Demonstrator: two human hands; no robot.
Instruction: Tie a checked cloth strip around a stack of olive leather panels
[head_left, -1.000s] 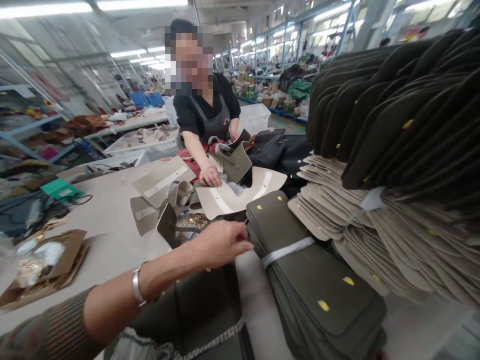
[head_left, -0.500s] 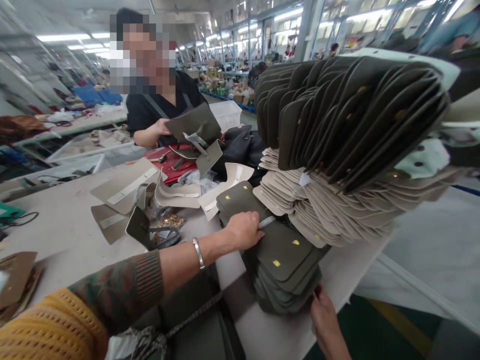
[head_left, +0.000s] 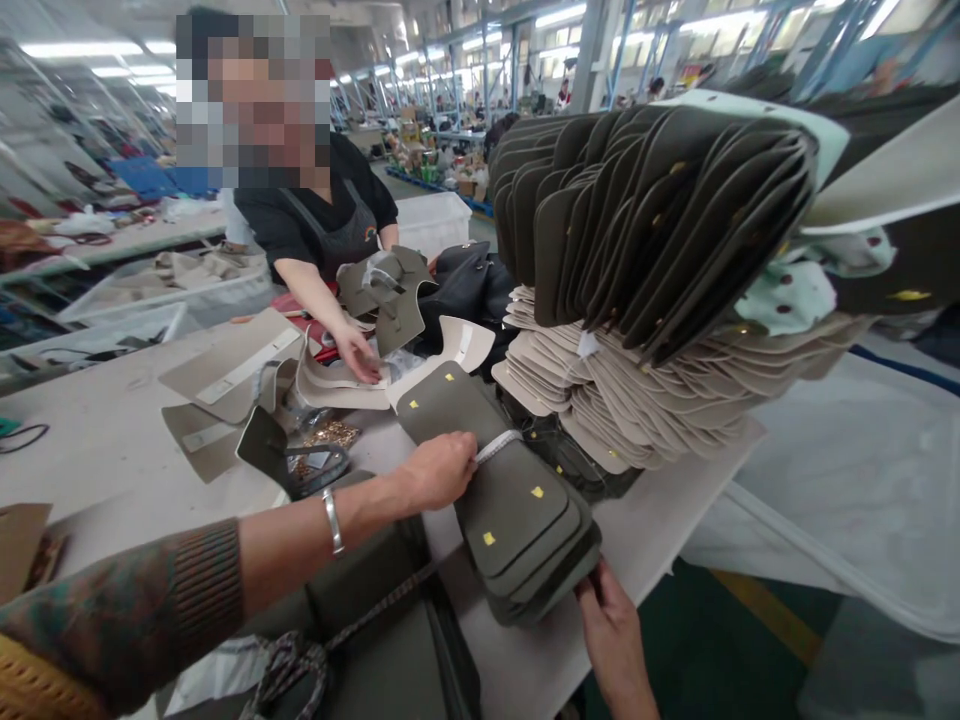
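Your left hand (head_left: 439, 468) is clamped on the white strap around the bundle of dark green flaps (head_left: 517, 510); your right hand (head_left: 611, 620) pinches its near end. The bundle's long axis runs from the beige stack (head_left: 600, 400) toward you.

left hand (head_left: 439, 470) grips tied bundle of olive flaps (head_left: 517, 510) | right hand (head_left: 611, 625) pinches its near end | on table (head_left: 112, 440)

I see bright, even light from ceiling tubes (head_left: 82, 47), soft shadows only. Wide-angle bending at frame edges, slight motion blur lower left, background soft, one face pixelated.
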